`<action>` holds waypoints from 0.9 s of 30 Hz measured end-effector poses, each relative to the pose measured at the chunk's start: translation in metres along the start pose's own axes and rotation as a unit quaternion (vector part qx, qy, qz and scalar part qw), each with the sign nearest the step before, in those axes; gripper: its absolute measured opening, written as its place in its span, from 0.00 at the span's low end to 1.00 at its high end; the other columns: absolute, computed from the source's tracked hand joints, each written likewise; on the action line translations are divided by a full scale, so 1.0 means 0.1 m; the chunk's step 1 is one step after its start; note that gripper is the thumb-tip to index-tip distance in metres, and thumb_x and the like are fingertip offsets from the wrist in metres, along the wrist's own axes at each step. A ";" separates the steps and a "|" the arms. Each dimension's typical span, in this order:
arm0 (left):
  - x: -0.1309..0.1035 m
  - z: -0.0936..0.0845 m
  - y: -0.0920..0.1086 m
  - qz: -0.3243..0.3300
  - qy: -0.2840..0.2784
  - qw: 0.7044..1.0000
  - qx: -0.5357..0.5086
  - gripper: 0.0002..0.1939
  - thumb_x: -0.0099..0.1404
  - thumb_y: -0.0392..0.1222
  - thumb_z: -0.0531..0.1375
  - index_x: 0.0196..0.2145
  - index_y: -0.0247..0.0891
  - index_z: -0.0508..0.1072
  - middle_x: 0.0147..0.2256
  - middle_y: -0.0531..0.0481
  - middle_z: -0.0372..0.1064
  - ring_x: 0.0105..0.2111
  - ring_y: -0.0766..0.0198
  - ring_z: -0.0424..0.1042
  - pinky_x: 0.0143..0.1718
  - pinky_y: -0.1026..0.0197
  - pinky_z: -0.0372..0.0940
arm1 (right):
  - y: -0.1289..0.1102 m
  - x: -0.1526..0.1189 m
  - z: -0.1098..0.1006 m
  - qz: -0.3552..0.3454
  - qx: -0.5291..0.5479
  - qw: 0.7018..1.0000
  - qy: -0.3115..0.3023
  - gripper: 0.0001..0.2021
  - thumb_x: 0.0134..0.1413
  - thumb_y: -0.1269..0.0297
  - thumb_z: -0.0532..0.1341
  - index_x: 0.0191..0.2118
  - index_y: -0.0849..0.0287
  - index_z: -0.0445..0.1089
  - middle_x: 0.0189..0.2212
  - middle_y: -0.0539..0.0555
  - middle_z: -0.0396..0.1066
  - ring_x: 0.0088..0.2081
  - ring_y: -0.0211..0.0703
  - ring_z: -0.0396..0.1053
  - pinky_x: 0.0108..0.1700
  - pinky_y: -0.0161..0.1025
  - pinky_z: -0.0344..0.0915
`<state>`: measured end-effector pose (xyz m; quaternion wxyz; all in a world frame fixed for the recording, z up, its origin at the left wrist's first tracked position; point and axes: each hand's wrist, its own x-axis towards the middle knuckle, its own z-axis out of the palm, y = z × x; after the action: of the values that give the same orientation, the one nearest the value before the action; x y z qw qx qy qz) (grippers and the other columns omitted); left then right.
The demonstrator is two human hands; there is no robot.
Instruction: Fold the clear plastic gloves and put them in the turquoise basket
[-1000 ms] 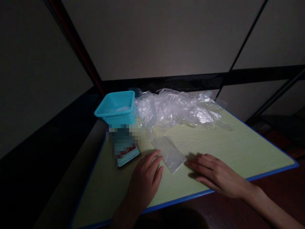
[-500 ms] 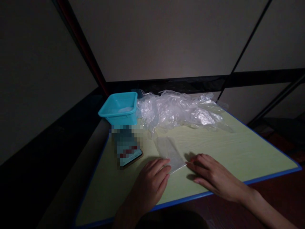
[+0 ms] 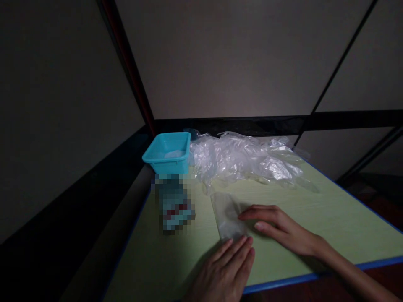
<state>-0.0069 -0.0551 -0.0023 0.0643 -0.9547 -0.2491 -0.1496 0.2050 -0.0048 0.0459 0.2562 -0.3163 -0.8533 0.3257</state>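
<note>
A flat, folded piece of clear plastic, seemingly a bag, lies on the pale green table. Across its near end rests my left hand, fingers stretched out and fairly flat. My right hand is at the bag's right edge, its fingers extended and the thumb apart from them. One of its fingertips touches or hovers just over the plastic; I cannot tell which. Neither hand grips anything.
A heap of crumpled clear plastic bags spreads along the back of the table. At the back left stands a turquoise basin with something whitish inside. In front of it lies a phone-like object, blurred by pixelation. Cabinet panels rise behind.
The view has shifted, so the table sits lower and further right. My left hand has moved onto the near end of the bag and flattened. My right hand has come to its right side.
</note>
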 end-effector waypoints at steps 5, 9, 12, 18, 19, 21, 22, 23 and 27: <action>0.02 0.14 0.02 0.000 0.012 0.999 0.032 0.18 0.69 0.38 0.46 0.54 0.31 0.61 0.52 0.48 0.65 0.53 0.65 0.62 0.54 0.63 0.55 | -0.08 0.24 0.16 -0.053 0.077 0.994 -0.061 0.18 0.62 0.58 0.49 0.50 0.62 0.66 0.44 0.59 0.71 0.45 0.42 0.68 0.46 0.40 0.63; 0.04 0.20 0.08 -0.040 0.029 0.999 0.009 0.16 0.69 0.39 0.47 0.51 0.34 0.65 0.44 0.50 0.72 0.47 0.65 0.67 0.53 0.63 0.57 | -0.13 0.32 0.25 -0.063 0.116 0.986 -0.106 0.19 0.62 0.58 0.49 0.50 0.66 0.66 0.43 0.61 0.71 0.44 0.42 0.68 0.45 0.40 0.64; 0.04 0.24 0.11 -0.057 0.055 0.997 -0.006 0.15 0.67 0.38 0.48 0.49 0.35 0.67 0.41 0.49 0.73 0.45 0.62 0.69 0.51 0.61 0.60 | -0.10 0.33 0.30 -0.055 0.152 0.978 -0.131 0.20 0.61 0.57 0.50 0.49 0.66 0.67 0.42 0.62 0.71 0.44 0.43 0.69 0.44 0.40 0.64; 0.04 0.29 0.09 -0.042 0.065 0.997 -0.003 0.16 0.67 0.35 0.47 0.51 0.34 0.65 0.46 0.47 0.71 0.45 0.60 0.69 0.47 0.59 0.65 | 0.11 0.42 0.37 0.060 0.286 0.939 -0.179 0.19 0.59 0.55 0.53 0.46 0.65 0.70 0.41 0.60 0.72 0.43 0.42 0.70 0.44 0.41 0.66; 0.04 0.28 0.08 -0.033 0.060 0.998 0.001 0.17 0.67 0.34 0.47 0.51 0.33 0.65 0.48 0.46 0.69 0.47 0.60 0.68 0.47 0.60 0.65 | 0.14 0.45 0.37 0.076 0.310 0.930 -0.180 0.19 0.58 0.54 0.54 0.45 0.64 0.70 0.40 0.60 0.73 0.43 0.41 0.70 0.45 0.41 0.65; 0.03 0.24 0.06 -0.021 0.045 0.999 0.002 0.17 0.66 0.31 0.46 0.51 0.33 0.65 0.51 0.45 0.66 0.50 0.61 0.66 0.48 0.60 0.65 | 0.21 0.54 0.36 0.096 0.353 0.914 -0.177 0.19 0.56 0.52 0.55 0.42 0.63 0.71 0.40 0.58 0.73 0.43 0.40 0.70 0.47 0.42 0.65; 0.03 0.22 0.05 -0.018 0.040 0.999 0.000 0.18 0.66 0.31 0.46 0.51 0.33 0.64 0.52 0.44 0.65 0.51 0.61 0.65 0.48 0.60 0.65 | 0.25 0.59 0.35 0.101 0.368 0.908 -0.174 0.19 0.55 0.51 0.56 0.41 0.63 0.72 0.40 0.58 0.73 0.43 0.40 0.70 0.47 0.42 0.64; 0.03 0.20 0.05 -0.016 0.038 0.999 -0.001 0.18 0.66 0.31 0.45 0.51 0.33 0.64 0.53 0.45 0.65 0.51 0.61 0.65 0.48 0.60 0.65 | 0.28 0.64 0.34 0.103 0.379 0.904 -0.170 0.19 0.54 0.51 0.57 0.40 0.63 0.72 0.39 0.58 0.73 0.43 0.39 0.70 0.47 0.42 0.64; 0.04 0.17 0.04 -0.014 0.041 0.999 0.011 0.18 0.68 0.31 0.44 0.51 0.34 0.65 0.52 0.47 0.65 0.51 0.63 0.66 0.48 0.62 0.66 | 0.42 0.83 0.31 0.107 0.392 0.900 -0.155 0.20 0.52 0.50 0.58 0.39 0.64 0.72 0.37 0.58 0.73 0.41 0.39 0.71 0.47 0.42 0.64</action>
<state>0.0028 -0.0539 -0.0176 0.0833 -0.9434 -0.2612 -0.1867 0.1448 0.0662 0.0146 0.1873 -0.2252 -0.6463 0.7046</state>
